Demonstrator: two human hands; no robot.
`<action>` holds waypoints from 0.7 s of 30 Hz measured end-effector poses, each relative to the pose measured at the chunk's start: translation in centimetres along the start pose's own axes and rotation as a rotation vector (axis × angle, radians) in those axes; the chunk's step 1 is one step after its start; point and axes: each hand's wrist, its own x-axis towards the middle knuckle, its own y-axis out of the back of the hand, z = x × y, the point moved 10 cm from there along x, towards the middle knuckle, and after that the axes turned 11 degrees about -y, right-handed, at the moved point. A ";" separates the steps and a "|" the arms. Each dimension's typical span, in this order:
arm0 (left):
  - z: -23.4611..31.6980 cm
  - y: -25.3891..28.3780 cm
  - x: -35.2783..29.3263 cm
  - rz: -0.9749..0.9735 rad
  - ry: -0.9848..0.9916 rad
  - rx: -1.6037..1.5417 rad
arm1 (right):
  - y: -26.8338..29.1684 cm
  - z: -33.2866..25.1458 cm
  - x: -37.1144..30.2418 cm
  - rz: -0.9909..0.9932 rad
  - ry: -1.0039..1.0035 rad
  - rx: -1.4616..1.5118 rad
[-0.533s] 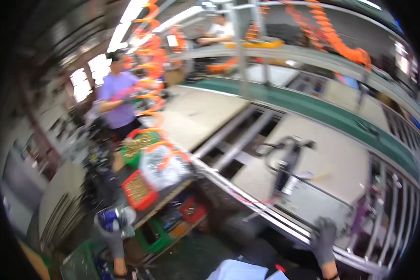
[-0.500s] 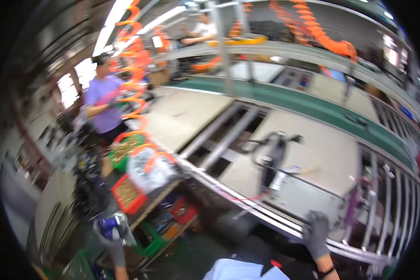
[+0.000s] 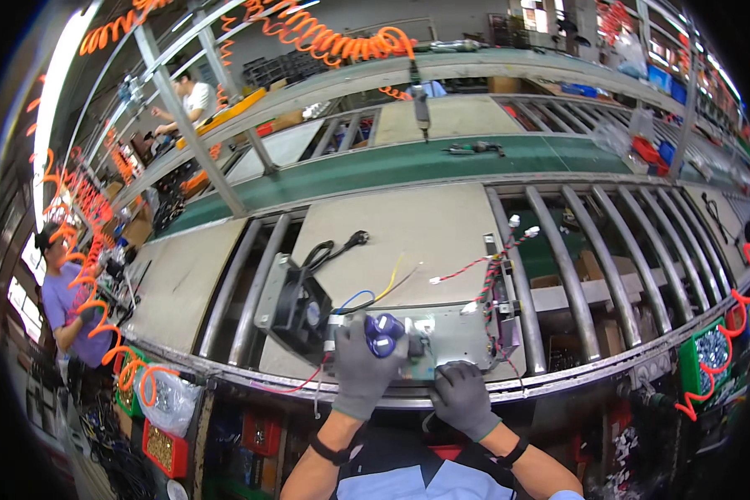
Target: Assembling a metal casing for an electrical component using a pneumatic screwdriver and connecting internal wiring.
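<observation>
In my gloved left hand (image 3: 362, 372), closed around its side, is a circuit board (image 3: 420, 354) with fat blue-purple capacitors (image 3: 384, 332). I hold it over the front part of a flat grey metal chassis plate (image 3: 458, 329). My gloved right hand (image 3: 465, 397) rests at the plate's front edge, just right of the board, with fingers loosely bent and nothing visible in them. A black fan unit (image 3: 298, 304) stands at the plate's left end, a black plug cord (image 3: 333, 248) behind it. Red, black and white wires (image 3: 485, 287) rise at the right end.
The plate lies on a beige board (image 3: 392, 217) on a roller conveyor (image 3: 571, 275). Red (image 3: 165, 450) and green (image 3: 702, 354) bins of small parts flank the bench. A power screwdriver (image 3: 421, 108) hangs from an orange coiled hose. A person in purple (image 3: 75, 308) stands at left.
My view has swung right. My left hand has brought the blue capacitor part from the bins at lower left to above the metal plate. My right hand stays at the plate's front edge.
</observation>
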 end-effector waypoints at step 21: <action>-1.7 -4.2 1.4 -0.073 -0.075 0.092 | -0.2 -0.4 0.6 -0.004 0.009 -0.059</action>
